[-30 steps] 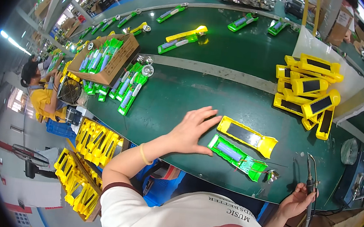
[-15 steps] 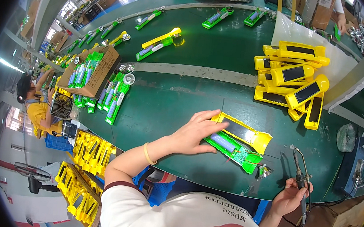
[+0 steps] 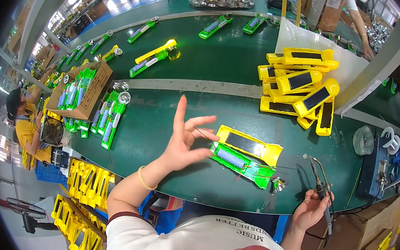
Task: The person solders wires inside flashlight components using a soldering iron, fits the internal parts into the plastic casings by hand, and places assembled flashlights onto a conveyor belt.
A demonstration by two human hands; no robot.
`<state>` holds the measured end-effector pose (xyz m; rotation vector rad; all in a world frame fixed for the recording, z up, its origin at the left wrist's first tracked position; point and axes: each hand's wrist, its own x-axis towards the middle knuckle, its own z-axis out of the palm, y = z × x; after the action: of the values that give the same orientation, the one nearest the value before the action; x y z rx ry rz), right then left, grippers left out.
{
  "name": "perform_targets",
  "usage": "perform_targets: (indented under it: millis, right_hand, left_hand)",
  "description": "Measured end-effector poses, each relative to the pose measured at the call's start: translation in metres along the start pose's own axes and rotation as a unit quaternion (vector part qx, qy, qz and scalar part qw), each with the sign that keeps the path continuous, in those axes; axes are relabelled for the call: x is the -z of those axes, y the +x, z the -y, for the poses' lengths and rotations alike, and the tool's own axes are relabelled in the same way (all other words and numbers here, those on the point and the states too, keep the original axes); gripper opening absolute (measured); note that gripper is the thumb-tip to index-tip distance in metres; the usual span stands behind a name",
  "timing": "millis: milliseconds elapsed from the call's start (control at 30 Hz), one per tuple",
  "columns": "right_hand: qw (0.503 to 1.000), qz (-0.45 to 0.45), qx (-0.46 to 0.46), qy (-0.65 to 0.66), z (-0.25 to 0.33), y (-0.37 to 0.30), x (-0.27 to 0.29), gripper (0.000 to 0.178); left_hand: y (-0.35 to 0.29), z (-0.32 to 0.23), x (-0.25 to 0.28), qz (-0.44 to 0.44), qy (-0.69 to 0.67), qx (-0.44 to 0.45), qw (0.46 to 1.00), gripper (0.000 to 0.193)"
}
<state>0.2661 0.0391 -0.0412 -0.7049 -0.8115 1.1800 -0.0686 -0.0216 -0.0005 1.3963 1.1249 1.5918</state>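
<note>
My left hand [image 3: 182,145] is raised just left of the workpiece, its fingers spread. A thin dark wire [image 3: 202,133] passes by its fingertips. Beside it, on the green bench, lies an open green housing [image 3: 253,172] with a blue-purple cylindrical battery [image 3: 230,158], thin wires and a small circuit board. A small reflector lamp head [image 3: 278,184] sits at its right end. Against its far side rests a yellow shell [image 3: 270,153] with a dark solar panel. My right hand [image 3: 311,208] is closed around a soldering iron [image 3: 321,187], its tip pointing up and away over the bench edge.
Yellow shells [image 3: 303,82] are piled at the back right. Green assemblies fill a cardboard box [image 3: 99,84] at left, with more beside it. A solder spool [image 3: 391,139] and blue soldering station [image 3: 372,165] stand at right. More assemblies lie on the far strip; co-workers sit beyond.
My left hand has lifted off the housing and shell, moved left and spread its fingers. The right hand still grips the soldering iron. The whole view has shifted slightly.
</note>
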Motion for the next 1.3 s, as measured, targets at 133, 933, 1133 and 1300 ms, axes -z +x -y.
perform_targets:
  millis: [133,933,1133,1300]
  right_hand:
    - [1.0,-0.004,0.009,0.023,-0.002,0.0,0.001,0.016]
    - [0.999,-0.04,0.012,-0.021,-0.01,0.002,0.006,0.02]
    - [1.0,-0.028,0.013,-0.004,-0.005,0.002,-0.002,0.019]
    - [0.998,-0.055,0.008,-0.005,-0.005,0.003,-0.004,0.021]
  left_hand:
    - [0.003,0.006,0.002,0.1,0.179,0.069,0.976,0.092]
    - [0.012,0.027,0.0,0.253,0.337,-0.109,0.9,0.054]
    - [0.024,0.017,0.007,0.279,0.352,-0.138,0.883,0.053]
    - [0.026,0.018,0.011,0.288,0.358,-0.078,0.885,0.049]
